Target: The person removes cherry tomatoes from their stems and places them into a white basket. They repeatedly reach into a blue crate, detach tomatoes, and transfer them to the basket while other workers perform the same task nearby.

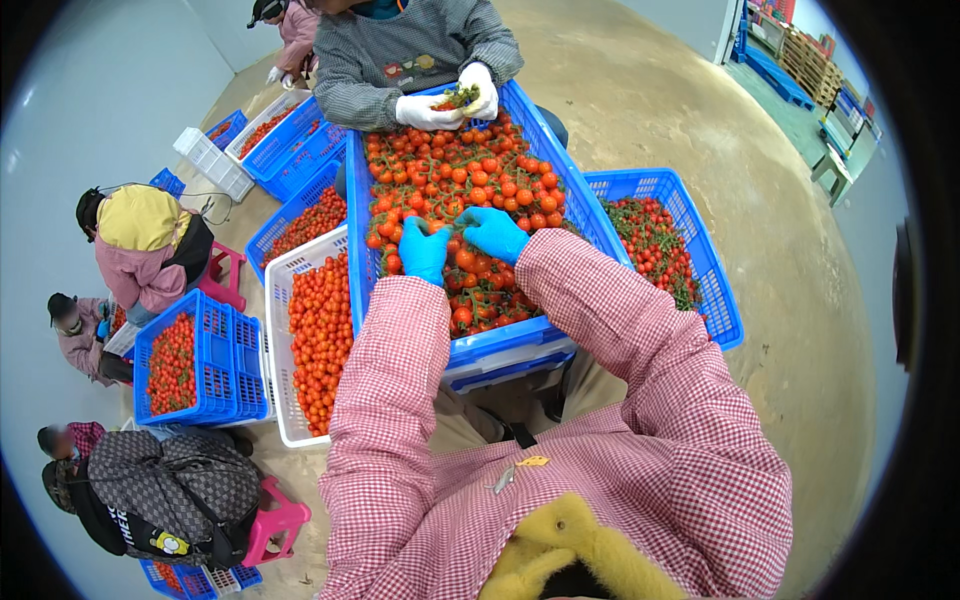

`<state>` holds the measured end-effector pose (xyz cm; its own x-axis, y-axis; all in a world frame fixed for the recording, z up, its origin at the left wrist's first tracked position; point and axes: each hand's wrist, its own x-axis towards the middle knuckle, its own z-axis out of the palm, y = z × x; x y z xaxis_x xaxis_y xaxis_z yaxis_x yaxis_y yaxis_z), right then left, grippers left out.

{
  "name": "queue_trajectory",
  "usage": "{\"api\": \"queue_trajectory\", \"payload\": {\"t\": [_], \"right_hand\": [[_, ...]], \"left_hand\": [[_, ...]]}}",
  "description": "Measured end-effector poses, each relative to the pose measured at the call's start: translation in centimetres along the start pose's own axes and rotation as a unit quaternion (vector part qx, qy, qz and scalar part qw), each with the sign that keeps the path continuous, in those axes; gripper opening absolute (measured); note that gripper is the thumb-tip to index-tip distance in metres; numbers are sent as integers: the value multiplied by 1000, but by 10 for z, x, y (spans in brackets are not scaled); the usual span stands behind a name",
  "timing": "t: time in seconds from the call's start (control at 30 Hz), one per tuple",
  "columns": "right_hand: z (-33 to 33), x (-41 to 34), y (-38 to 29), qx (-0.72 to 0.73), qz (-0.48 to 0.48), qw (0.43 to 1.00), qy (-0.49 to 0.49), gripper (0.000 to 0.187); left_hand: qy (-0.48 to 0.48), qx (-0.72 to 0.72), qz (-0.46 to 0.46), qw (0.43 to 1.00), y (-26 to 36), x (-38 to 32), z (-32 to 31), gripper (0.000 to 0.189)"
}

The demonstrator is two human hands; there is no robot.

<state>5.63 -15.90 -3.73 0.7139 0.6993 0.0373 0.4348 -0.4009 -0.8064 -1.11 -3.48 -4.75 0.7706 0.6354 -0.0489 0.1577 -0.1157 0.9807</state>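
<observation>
A long blue plastic crate [471,343] in front of me is filled with red cherry tomatoes [461,178], many still on green stems. My left hand [424,253], in a blue glove, is over the near half of the crate. Close beside it, my right hand [495,234] wears a matching glove, with its fingertips pointing towards the left hand. An orange-red tomato [436,225] shows at the left fingertips; whether either hand grips it or a stem is hidden by the fingers.
Across the crate, a person's white-gloved hands [450,105] hold green stems. A white crate [309,262] of loose tomatoes stands at left, a blue crate [671,180] of small tomatoes and stems at right. Several people sit further left, some on pink stools [276,521].
</observation>
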Motion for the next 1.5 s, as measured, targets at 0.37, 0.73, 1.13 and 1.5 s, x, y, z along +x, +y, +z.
{"api": "queue_trajectory", "payload": {"t": [0.37,0.73,1.13,1.5], "right_hand": [[-14,2,-12,411,55,909,-44,25],[-12,15,9,226,88,970,27,22],[-3,5,10,20,48,983,175,24],[-21,-9,-25,251,-137,937,200,21]], "left_hand": [[-212,-149,-135,956,8,-6,-5,19],[-217,-278,-105,930,18,-7,-16,22],[-229,38,-37,972,-1,-15,5,27],[-80,-150,-115,979,-7,10,-13,27]]}}
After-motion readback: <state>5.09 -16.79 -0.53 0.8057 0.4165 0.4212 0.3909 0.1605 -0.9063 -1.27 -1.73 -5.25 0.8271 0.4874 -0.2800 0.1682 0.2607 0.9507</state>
